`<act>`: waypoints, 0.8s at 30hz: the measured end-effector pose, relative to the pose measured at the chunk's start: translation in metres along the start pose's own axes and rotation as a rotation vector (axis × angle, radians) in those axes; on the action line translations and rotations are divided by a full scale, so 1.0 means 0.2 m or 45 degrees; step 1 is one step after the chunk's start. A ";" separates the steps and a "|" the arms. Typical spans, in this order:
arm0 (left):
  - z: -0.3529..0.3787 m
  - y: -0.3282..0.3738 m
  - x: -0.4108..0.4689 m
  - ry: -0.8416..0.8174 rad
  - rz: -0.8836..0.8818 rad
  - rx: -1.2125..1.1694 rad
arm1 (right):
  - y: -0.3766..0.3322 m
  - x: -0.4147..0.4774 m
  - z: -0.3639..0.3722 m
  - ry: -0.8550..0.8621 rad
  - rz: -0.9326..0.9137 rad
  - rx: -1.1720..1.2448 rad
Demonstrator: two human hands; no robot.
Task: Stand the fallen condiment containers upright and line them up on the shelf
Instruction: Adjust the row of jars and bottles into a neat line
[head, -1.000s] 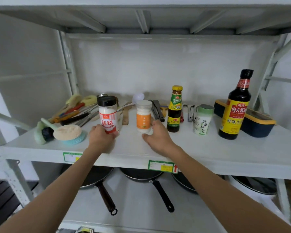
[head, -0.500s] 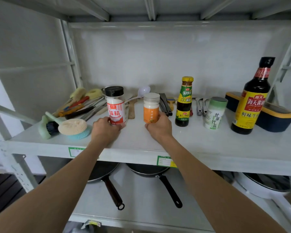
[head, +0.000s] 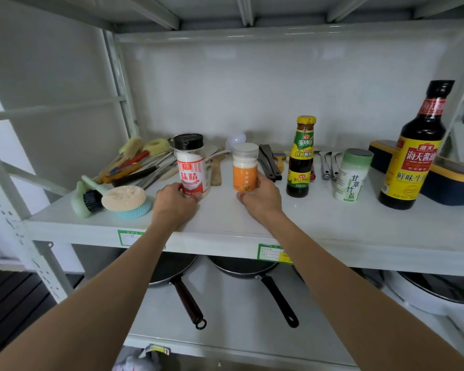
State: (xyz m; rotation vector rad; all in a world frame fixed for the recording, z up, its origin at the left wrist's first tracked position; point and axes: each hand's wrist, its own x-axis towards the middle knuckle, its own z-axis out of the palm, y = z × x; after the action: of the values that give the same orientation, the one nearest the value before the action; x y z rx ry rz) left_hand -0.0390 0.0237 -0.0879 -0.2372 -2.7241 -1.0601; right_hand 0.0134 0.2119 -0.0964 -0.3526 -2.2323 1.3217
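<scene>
Since a second ago the right hand (head: 261,199) has closed on the orange jar (head: 244,167) and curls round its base. At its 9 o'clock, the left hand (head: 176,203) grips the MSG jar (head: 191,167). Both jars stand upright on the shelf (head: 332,226), with a sauce bottle (head: 300,159) at their 3 o'clock.

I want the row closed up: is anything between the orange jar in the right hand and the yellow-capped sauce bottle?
Nothing visible: bare shelf lies between the orange jar and the sauce bottle. Black tongs end just behind that gap.
</scene>
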 end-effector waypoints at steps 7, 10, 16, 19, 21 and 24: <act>0.01 0.00 0.00 0.004 0.011 -0.019 | 0.00 -0.01 -0.02 0.010 0.024 0.034; 0.01 0.00 -0.01 0.006 0.012 -0.017 | 0.00 0.00 0.00 0.022 0.037 0.017; 0.01 0.01 -0.01 0.009 0.009 -0.008 | 0.00 0.01 0.01 0.016 0.047 -0.014; 0.01 0.00 -0.01 0.004 0.004 -0.019 | 0.00 0.01 0.01 0.025 0.044 -0.011; 0.00 0.00 0.00 0.003 0.001 -0.019 | 0.00 0.01 0.01 0.031 0.041 -0.012; 0.00 0.00 0.00 0.003 0.005 -0.018 | -0.01 -0.01 0.00 0.028 0.028 -0.022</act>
State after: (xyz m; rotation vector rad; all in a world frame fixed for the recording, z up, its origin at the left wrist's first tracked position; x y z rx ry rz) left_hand -0.0388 0.0240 -0.0888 -0.2427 -2.7137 -1.0777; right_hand 0.0150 0.2101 -0.0960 -0.3972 -2.2291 1.3046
